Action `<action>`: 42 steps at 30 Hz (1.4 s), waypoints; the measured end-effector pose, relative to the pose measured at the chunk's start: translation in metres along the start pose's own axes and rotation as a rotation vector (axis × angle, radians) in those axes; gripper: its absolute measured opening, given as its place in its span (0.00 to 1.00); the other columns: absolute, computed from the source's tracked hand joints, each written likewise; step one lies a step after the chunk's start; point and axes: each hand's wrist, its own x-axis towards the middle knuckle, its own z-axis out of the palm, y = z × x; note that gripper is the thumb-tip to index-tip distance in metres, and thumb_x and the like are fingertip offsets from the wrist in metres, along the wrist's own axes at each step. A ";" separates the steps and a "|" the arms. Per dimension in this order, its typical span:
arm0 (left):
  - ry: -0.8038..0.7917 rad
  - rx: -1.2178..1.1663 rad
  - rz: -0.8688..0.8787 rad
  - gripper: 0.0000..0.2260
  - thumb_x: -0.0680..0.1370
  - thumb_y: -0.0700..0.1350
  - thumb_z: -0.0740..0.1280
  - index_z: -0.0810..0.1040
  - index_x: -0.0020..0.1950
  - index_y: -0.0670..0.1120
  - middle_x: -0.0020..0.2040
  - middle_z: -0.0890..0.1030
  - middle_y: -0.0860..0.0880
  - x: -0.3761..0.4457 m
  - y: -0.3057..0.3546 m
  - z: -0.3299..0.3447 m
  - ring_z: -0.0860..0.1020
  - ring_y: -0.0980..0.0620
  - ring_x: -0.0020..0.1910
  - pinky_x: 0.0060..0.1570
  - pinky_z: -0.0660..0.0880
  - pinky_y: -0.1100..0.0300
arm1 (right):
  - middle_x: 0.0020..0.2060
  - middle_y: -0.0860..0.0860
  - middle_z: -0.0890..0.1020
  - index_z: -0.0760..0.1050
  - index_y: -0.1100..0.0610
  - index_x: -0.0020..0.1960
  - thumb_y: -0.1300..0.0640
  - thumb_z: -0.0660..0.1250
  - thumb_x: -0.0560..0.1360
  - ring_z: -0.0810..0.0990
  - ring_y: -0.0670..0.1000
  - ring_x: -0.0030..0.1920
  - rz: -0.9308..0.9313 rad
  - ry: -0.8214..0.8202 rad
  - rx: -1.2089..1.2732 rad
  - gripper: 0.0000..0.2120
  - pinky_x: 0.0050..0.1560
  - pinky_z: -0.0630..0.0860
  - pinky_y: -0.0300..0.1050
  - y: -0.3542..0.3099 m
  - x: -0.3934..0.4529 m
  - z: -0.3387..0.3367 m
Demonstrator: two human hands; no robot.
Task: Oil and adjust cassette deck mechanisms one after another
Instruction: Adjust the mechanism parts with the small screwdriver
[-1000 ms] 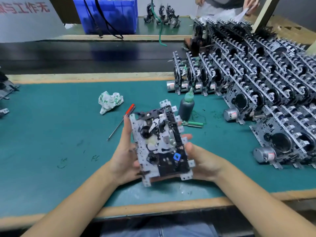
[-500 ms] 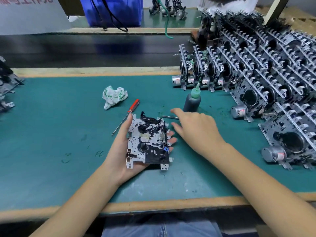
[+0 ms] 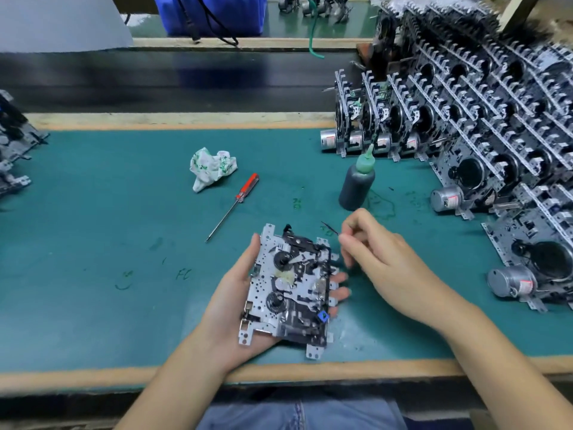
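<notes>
Low and centre, the cassette deck mechanism (image 3: 293, 288) lies face-up in the left hand (image 3: 238, 308), whose fingers (image 3: 339, 293) curl round its right edge. Just right, the right hand (image 3: 387, 268) pinches a thin dark pick (image 3: 330, 228). Above stands the oil bottle (image 3: 356, 184); a red-handled screwdriver (image 3: 238, 203) lies on the green table (image 3: 93, 243).

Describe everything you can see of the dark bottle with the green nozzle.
The oil bottle stands upright on the green mat, just in front of the stacked mechanisms. Its body is dark, rounded and plastic-looking, topped by a tapering green nozzle. Nothing touches it; the right hand is nearer the viewer, apart from it.
</notes>
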 end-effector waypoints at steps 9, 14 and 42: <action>0.138 0.096 0.059 0.31 0.74 0.65 0.57 0.82 0.56 0.40 0.60 0.79 0.37 0.002 -0.008 0.003 0.80 0.42 0.57 0.57 0.77 0.49 | 0.19 0.49 0.65 0.75 0.52 0.34 0.44 0.59 0.74 0.56 0.44 0.18 0.288 -0.506 0.603 0.16 0.20 0.55 0.32 -0.005 -0.034 0.003; 0.136 0.100 0.073 0.32 0.76 0.65 0.54 0.81 0.58 0.40 0.60 0.78 0.36 0.001 -0.011 0.002 0.78 0.41 0.59 0.58 0.76 0.48 | 0.18 0.49 0.64 0.75 0.53 0.31 0.43 0.59 0.74 0.56 0.46 0.17 0.335 -0.532 0.604 0.19 0.18 0.56 0.34 -0.006 -0.035 0.006; 0.175 0.144 0.083 0.31 0.74 0.64 0.57 0.81 0.58 0.40 0.60 0.78 0.35 0.002 -0.010 0.007 0.78 0.40 0.59 0.54 0.78 0.49 | 0.18 0.46 0.67 0.72 0.57 0.32 0.49 0.56 0.79 0.61 0.44 0.18 0.369 -0.559 0.493 0.21 0.24 0.59 0.39 -0.014 -0.037 0.006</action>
